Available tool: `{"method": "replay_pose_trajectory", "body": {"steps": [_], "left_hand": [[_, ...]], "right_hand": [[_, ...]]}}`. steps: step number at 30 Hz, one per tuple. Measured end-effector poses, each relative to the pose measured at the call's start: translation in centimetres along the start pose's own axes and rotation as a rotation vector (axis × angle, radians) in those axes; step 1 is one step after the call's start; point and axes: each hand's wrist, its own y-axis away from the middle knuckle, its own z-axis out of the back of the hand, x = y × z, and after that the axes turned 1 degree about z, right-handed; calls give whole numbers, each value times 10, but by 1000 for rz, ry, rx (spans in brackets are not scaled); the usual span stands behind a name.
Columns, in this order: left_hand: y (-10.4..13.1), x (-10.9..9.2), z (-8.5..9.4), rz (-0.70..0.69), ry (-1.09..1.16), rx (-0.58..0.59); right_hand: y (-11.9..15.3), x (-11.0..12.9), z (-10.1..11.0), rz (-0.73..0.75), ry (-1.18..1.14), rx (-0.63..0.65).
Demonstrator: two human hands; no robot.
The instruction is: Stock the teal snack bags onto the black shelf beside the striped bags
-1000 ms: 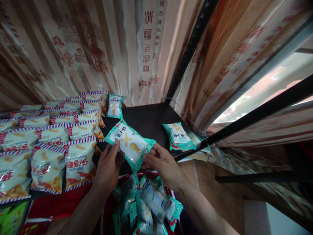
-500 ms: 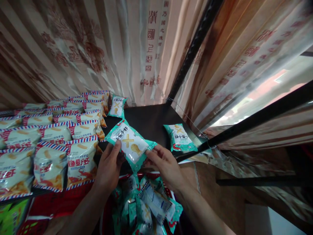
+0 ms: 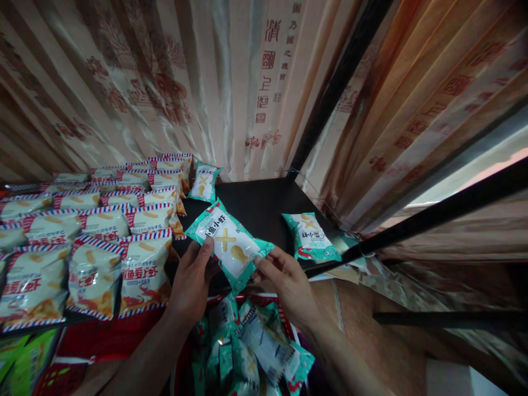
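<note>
Two bare hands held one teal-and-white snack packet (image 3: 231, 245) between them near the centre of the frame, above the front part of a black shelf (image 3: 256, 203). The left hand (image 3: 190, 286) gripped the packet's left side, thumb pressed on the printed front; the right hand (image 3: 289, 278) pinched its lower right corner between thumb and fingers. The hands stood apart, with the packet spanning the gap. It was tilted, its dark lettering toward the upper left and its pictures of a yellow cross-shaped snack and a rounder one below.

Two more packets of the same design rested on the shelf: a rear packet (image 3: 203, 184), left of centre, just beside the striped bags (image 3: 144, 269), and a right-hand packet (image 3: 311, 239), right of centre, near the shelf's edge. The striped bags stood in close rows across the left of the frame.

At the lower centre, below the hands, a red-rimmed container (image 3: 268, 298) held a jumble of loose teal packets (image 3: 245, 366). Red packaging (image 3: 111, 338) and bright green packets (image 3: 31, 355) showed at the lower left. A pleated curtain (image 3: 235, 82) printed with red characters filled the upper frame, and a black post (image 3: 338, 91) slanted down before it to the shelf's back corner. A pale box (image 3: 447, 379) sat at the lower right.
</note>
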Motion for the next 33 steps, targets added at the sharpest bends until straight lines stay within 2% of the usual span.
{"method": "replay_pose_trajectory", "body": {"steps": [5, 7, 9, 14, 17, 20, 25, 29, 33], "left_hand": [[1, -1, -4, 76, 175, 22], [-2, 5, -5, 127, 278, 34], [-6, 15, -4, 100, 342, 64], [-14, 35, 1, -5, 388, 86], [-14, 36, 0, -18, 365, 102], [-9, 34, -2, -7, 354, 99], [-2, 30, -3, -67, 389, 262], [0, 24, -2, -48, 437, 397], [0, 23, 1, 45, 492, 401]], "right_hand": [[-3, -4, 0, -1, -8, -16], [-4, -6, 1, 20, 15, -33], [-5, -7, 3, 61, 59, -61], [-3, -8, 5, 252, 244, -114], [0, -5, 5, 370, 461, -178], [4, -2, 3, 551, 663, -207], [7, 2, 1, 852, 786, -135], [9, -1, 2, 946, 881, -33], [11, -5, -2, 1035, 990, 57]]}}
